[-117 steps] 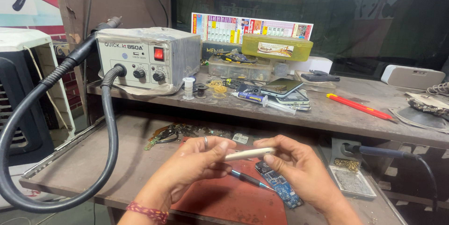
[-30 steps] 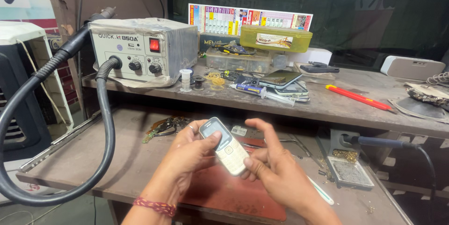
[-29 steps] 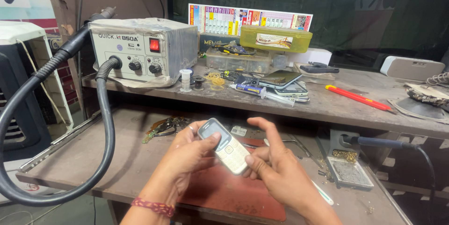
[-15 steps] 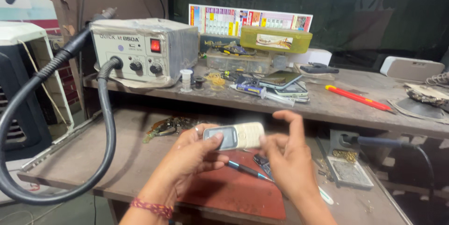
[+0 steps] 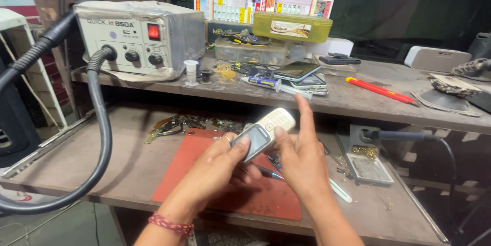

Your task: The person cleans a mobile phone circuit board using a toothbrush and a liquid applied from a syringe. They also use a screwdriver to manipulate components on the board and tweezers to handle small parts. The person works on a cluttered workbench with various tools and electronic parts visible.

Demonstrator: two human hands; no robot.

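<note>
A small white keypad phone [image 5: 264, 132] with a dark screen is tilted up above a red work mat [image 5: 205, 162] on the lower wooden shelf. My left hand [image 5: 221, 166] grips its lower end, thumb on the screen. My right hand [image 5: 300, 154] touches the phone from the right side, index finger stretched upward behind the keypad end. A red thread band sits on my left wrist.
A grey hot-air rework station [image 5: 134, 37] with a black hose [image 5: 100, 123] stands on the upper shelf at left. Smartphones [image 5: 300, 74], a green lidded box [image 5: 292, 25], a red tool [image 5: 380, 90] and small parts lie beside it. A soldering iron [image 5: 399, 135] and metal tray [image 5: 368, 167] are at right.
The phone was edge-on between both hands, then turned face up. It has since rotated so the keypad end points up and right, while my right index finger lifted.
</note>
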